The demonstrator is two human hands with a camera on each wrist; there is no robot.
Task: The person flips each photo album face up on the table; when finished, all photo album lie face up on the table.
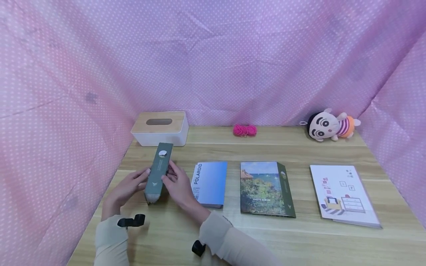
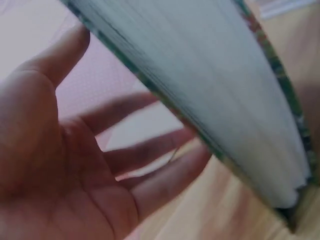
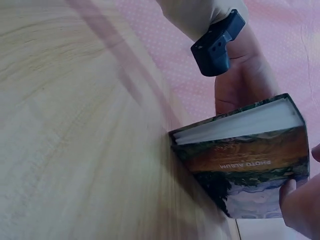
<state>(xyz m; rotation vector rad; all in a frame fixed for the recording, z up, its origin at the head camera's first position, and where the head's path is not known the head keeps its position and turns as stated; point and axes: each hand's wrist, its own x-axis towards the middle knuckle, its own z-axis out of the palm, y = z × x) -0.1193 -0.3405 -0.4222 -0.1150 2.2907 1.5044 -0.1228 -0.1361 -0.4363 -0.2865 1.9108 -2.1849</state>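
A thick green photo album stands on edge at the table's left, spine up, its white pages showing at the near end. My left hand is at its left cover; in the left wrist view the fingers are spread, nearly straight, their tips against the cover. My right hand grips the other side, thumb at the spine edge and a fingertip on the painted cover. The right wrist view cuts off most of this hand. The album's lower edge meets the wood.
A blue Polaroid album, a second painted photo album and a white illustrated book lie in a row to the right. Behind stand a tissue box, pink yarn and a plush doll, before a pink dotted curtain.
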